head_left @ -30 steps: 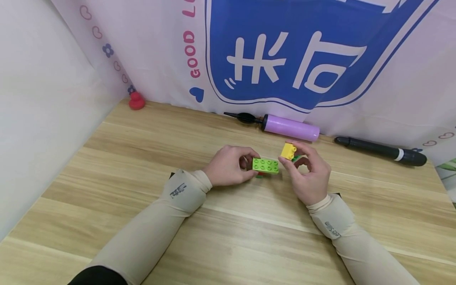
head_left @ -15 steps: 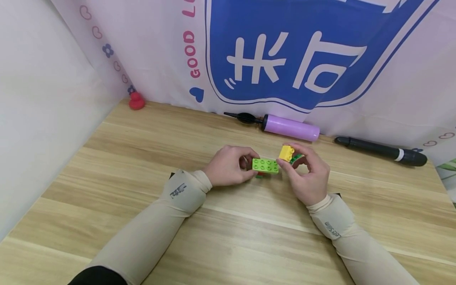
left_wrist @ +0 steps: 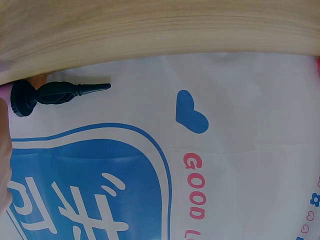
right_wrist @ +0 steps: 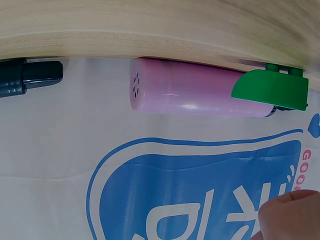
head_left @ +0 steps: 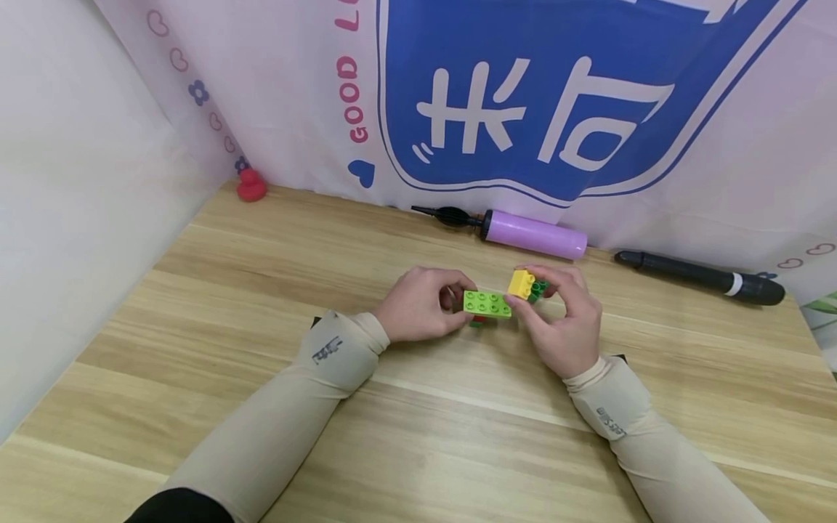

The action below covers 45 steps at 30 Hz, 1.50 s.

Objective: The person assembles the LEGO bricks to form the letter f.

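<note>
In the head view my left hand [head_left: 418, 303] pinches the left end of a light green building brick [head_left: 487, 304], its rows of studs facing up. A bit of red [head_left: 479, 319] shows beneath that brick, with some green under it. Between thumb and forefinger, my right hand [head_left: 565, 319] holds a yellow building brick [head_left: 521, 284], its studs turned to the right. A dark green building brick [head_left: 538, 290] adjoins it; the right wrist view shows a dark green brick [right_wrist: 272, 90] with one rounded end. The yellow brick is right at the light green brick's right end.
Behind the hands lies a purple hand pump [head_left: 532, 234] with a black nozzle. To its right is a black marker-shaped object [head_left: 700, 276] with a white band. A red rubber duck [head_left: 251, 186] sits at the far left corner, before a printed cloth [head_left: 281, 87].
My right hand has shifted slightly left and toward me, bringing the yellow brick down to the light green one and turning it so more dark green shows. The left hand stays put.
</note>
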Tool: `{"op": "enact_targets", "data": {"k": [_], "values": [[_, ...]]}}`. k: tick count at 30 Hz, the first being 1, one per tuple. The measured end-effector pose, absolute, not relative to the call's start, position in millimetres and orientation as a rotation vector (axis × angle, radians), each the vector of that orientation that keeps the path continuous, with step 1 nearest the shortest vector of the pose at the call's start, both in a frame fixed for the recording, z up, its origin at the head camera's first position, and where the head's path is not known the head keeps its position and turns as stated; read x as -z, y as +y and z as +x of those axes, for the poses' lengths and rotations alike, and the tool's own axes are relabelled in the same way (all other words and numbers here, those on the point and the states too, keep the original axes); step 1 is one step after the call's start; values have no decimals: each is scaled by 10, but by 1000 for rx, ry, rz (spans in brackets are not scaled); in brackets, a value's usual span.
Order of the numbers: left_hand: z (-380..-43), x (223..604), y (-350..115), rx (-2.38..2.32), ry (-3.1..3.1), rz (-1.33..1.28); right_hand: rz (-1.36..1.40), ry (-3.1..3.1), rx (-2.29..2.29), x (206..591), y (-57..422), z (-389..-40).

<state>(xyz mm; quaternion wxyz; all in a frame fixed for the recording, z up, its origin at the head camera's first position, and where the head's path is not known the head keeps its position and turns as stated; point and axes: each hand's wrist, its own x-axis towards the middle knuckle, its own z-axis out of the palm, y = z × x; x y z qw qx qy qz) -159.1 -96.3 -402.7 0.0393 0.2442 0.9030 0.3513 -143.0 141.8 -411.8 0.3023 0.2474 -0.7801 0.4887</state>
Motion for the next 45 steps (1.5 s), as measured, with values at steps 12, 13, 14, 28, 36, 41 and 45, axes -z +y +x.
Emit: {"op": "enact_targets", "data": {"k": [12,13,14,28,36,41,45], "values": [[-1593,4026,-965,-1074,2768,749,666,-2136,-1286,4110,1436,-1414],[-1593,4026,-964,-1075,2769,751,666,-2132,-1287,4108,1432,-1413],[-1594,4026,-964,-1074,2771,752,666,-2133,-1287,4106,1429,-1410],[-1591,4022,-958,-1068,2771,739,670,-2131,-1280,4123,1409,-1417],[-1593,4025,-961,-1072,2766,745,684,-2130,-1272,4126,1413,-1420],[-1591,4022,-962,-1068,2771,746,696,-2134,-1273,4122,1418,-1414],[-1586,4015,-962,-1068,2775,747,698,-2156,-1267,4120,1427,-1414]]}}
